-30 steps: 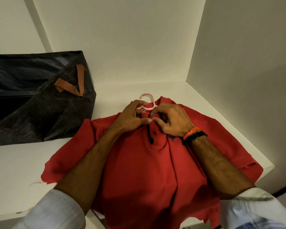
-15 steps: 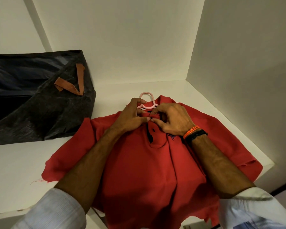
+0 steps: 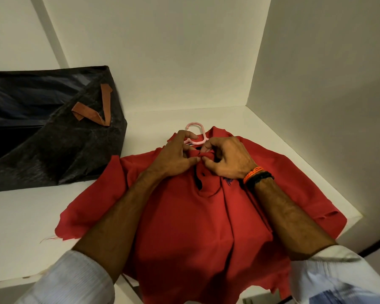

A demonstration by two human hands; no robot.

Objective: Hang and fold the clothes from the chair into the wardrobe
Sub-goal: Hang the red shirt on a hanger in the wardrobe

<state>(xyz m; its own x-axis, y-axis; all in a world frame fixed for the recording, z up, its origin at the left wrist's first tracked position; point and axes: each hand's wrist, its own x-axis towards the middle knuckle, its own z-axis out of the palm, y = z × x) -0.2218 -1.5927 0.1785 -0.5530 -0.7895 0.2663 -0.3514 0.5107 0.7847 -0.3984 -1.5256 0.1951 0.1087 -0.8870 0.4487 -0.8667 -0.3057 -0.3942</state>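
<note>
Both hands met at the shirt [image 3: 198, 216] collar, left hand [image 3: 173, 159] and right hand [image 3: 226, 159] pinching its placket, the hanger [image 3: 194, 133] hook just beyond them.

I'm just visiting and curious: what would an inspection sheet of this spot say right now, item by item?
Surface: white shelf inside a wardrobe, its front edge near the viewer.
Job's things: red polo shirt lying flat, front up, its lower part hanging over the front edge; pink hanger inside it, hook sticking out at the collar.
Clutter: dark fabric storage bag with brown straps, at the left on the shelf.
Hands: left hand and right hand both pinch the shirt's placket just below the collar; fingers curled.
Cables: nothing seen.
Surroundings: plain white back wall and side wall; wristbands on the right wrist.
</note>
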